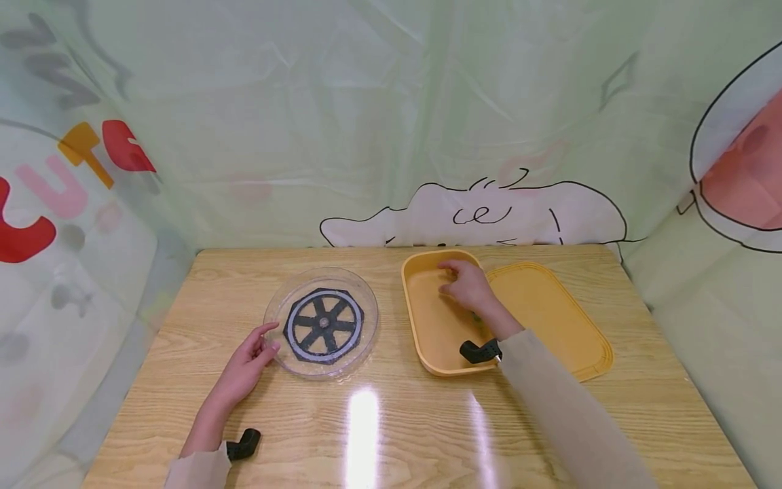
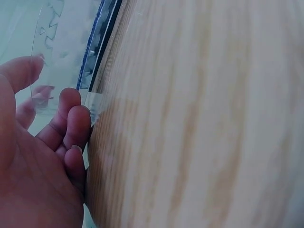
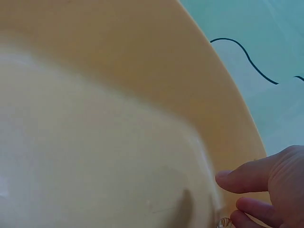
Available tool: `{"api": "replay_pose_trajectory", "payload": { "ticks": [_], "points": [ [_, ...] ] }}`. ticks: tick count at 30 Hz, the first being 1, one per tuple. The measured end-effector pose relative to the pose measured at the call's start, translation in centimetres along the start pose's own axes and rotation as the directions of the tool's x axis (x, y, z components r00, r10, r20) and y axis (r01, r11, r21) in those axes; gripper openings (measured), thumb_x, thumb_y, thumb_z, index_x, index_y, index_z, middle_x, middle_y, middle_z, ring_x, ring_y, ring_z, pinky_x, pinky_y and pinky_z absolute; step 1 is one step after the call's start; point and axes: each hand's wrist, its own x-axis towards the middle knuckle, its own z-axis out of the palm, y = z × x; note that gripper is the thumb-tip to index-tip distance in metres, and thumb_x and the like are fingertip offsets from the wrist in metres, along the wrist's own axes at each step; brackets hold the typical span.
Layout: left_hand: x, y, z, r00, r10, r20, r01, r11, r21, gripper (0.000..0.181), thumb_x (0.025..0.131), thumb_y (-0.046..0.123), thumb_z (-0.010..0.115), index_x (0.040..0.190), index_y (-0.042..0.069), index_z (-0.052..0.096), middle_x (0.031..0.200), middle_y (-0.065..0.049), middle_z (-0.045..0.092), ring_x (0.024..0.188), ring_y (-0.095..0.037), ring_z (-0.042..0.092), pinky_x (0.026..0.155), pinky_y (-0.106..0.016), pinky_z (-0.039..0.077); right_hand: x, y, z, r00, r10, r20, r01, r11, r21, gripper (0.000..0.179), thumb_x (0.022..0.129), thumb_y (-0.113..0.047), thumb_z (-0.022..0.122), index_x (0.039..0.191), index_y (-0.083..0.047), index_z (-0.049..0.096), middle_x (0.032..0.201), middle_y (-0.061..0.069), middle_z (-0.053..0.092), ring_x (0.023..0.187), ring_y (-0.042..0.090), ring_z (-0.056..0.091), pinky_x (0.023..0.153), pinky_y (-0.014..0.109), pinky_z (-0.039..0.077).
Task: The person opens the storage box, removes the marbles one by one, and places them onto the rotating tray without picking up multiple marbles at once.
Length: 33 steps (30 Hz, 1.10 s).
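A clear round dish (image 1: pixel 369 299) stands left of centre, with a black, many-sided spoked piece (image 1: pixel 324 324) with a pale ring inside it. My left hand (image 1: pixel 247 363) touches the dish's near-left rim, fingers loosely bent; the left wrist view shows its fingertips (image 2: pixel 78 126) against the clear wall. My right hand (image 1: pixel 470 285) reaches inside a yellow tub (image 1: pixel 421 312), thumb and forefinger apart. In the right wrist view a small clear glass bead (image 3: pixel 224 222) lies by its lower fingertips. Something small and green (image 1: pixel 476 316) in the tub is partly hidden under the right wrist.
A flat yellow lid (image 1: pixel 550 312) lies on the wooden table (image 1: pixel 391 435) right of the tub, partly under the right forearm. A printed cloth (image 1: pixel 366 122) hangs behind the table's far edge and along both sides.
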Motion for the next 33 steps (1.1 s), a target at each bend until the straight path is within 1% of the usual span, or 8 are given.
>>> {"api": "replay_pose_trajectory", "payload": {
  "ticks": [3, 7, 10, 12, 16, 19, 28, 33],
  "points": [
    [0.0, -0.1, 0.0, 1.0, 0.001, 0.001, -0.001, 1.0, -0.001, 0.043, 0.103, 0.025, 0.057, 0.143, 0.012, 0.049, 0.083, -0.005, 0.048, 0.072, -0.015, 0.046, 0.068, -0.028, 0.037, -0.1, -0.1, -0.1, 1.0, -0.013, -0.025, 0.013, 1.0, 0.02, 0.043, 0.086, -0.002, 0.072, 0.128, 0.001, 0.063, 0.127, 0.023, 0.061, 0.12, 0.038, 0.054, 0.1, 0.05, 0.042],
    [-0.7, 2.4, -0.3, 1.0, -0.015, 0.014, 0.015, 1.0, -0.002, 0.042, 0.103, 0.018, 0.056, 0.142, 0.005, 0.049, 0.083, -0.006, 0.048, 0.072, -0.014, 0.045, 0.069, -0.027, 0.037, -0.1, -0.1, -0.1, 0.998, -0.022, -0.054, 0.023, 0.999, 0.026, 0.04, 0.087, -0.001, 0.07, 0.127, 0.001, 0.064, 0.126, 0.023, 0.062, 0.118, 0.039, 0.056, 0.097, 0.051, 0.044],
    [-1.1, 4.0, -0.5, 0.999, -0.029, 0.023, 0.029, 1.0, 0.005, 0.041, 0.103, 0.011, 0.055, 0.141, 0.0, 0.048, 0.082, -0.007, 0.047, 0.072, -0.015, 0.045, 0.069, -0.028, 0.037, -0.1, -0.1, 0.0, 0.999, -0.011, -0.053, 0.012, 1.0, 0.011, 0.041, 0.087, -0.001, 0.069, 0.128, 0.0, 0.064, 0.126, 0.022, 0.062, 0.118, 0.039, 0.056, 0.097, 0.051, 0.044],
    [-1.0, 3.5, -0.4, 0.999, -0.025, 0.02, 0.025, 1.0, 0.005, 0.041, 0.103, 0.012, 0.055, 0.141, 0.0, 0.048, 0.082, -0.007, 0.047, 0.072, -0.015, 0.045, 0.069, -0.028, 0.036, 0.0, 0.0, 0.0, 0.999, -0.002, -0.049, 0.002, 1.0, 0.001, 0.042, 0.087, -0.001, 0.069, 0.128, 0.001, 0.063, 0.124, 0.022, 0.063, 0.116, 0.038, 0.056, 0.097, 0.05, 0.044],
    [-0.3, 1.3, -0.1, 1.0, -0.016, 0.007, 0.016, 1.0, 0.003, 0.042, 0.103, 0.018, 0.056, 0.142, 0.005, 0.048, 0.083, -0.006, 0.048, 0.072, -0.015, 0.045, 0.069, -0.028, 0.037, 0.0, 0.2, 0.1, 1.0, -0.003, -0.031, 0.003, 1.0, -0.005, 0.044, 0.086, 0.001, 0.067, 0.129, 0.002, 0.063, 0.122, 0.021, 0.065, 0.115, 0.037, 0.058, 0.098, 0.049, 0.044],
    [0.0, 0.1, 0.0, 1.0, -0.013, 0.005, 0.013, 1.0, 0.018, 0.043, 0.104, 0.024, 0.056, 0.143, 0.01, 0.048, 0.084, -0.005, 0.048, 0.073, -0.015, 0.045, 0.07, -0.027, 0.037, 0.0, 0.2, 0.2, 1.0, -0.01, -0.015, 0.01, 1.0, -0.003, 0.043, 0.086, 0.002, 0.067, 0.128, 0.004, 0.063, 0.12, 0.021, 0.066, 0.114, 0.037, 0.06, 0.097, 0.048, 0.045],
    [0.2, -0.5, 0.1, 1.0, -0.014, 0.001, 0.014, 1.0, 0.024, 0.042, 0.103, 0.028, 0.056, 0.143, 0.015, 0.049, 0.086, -0.006, 0.048, 0.075, -0.018, 0.046, 0.071, -0.029, 0.037, 0.3, -0.3, 0.8, 0.999, -0.009, 0.048, 0.01, 1.0, -0.02, 0.041, 0.085, -0.002, 0.068, 0.125, 0.006, 0.064, 0.116, 0.018, 0.068, 0.103, 0.031, 0.063, 0.088, 0.042, 0.05],
    [0.1, -0.6, 0.1, 1.0, -0.013, 0.0, 0.013, 1.0, 0.021, 0.043, 0.103, 0.029, 0.056, 0.143, 0.015, 0.048, 0.085, -0.006, 0.047, 0.075, -0.018, 0.046, 0.071, -0.029, 0.037, 1.2, -0.8, 1.3, 0.997, 0.004, 0.079, 0.001, 0.998, -0.059, 0.039, 0.085, -0.006, 0.071, 0.122, 0.005, 0.065, 0.104, 0.013, 0.068, 0.095, 0.026, 0.061, 0.087, 0.038, 0.048]
  ]
}}
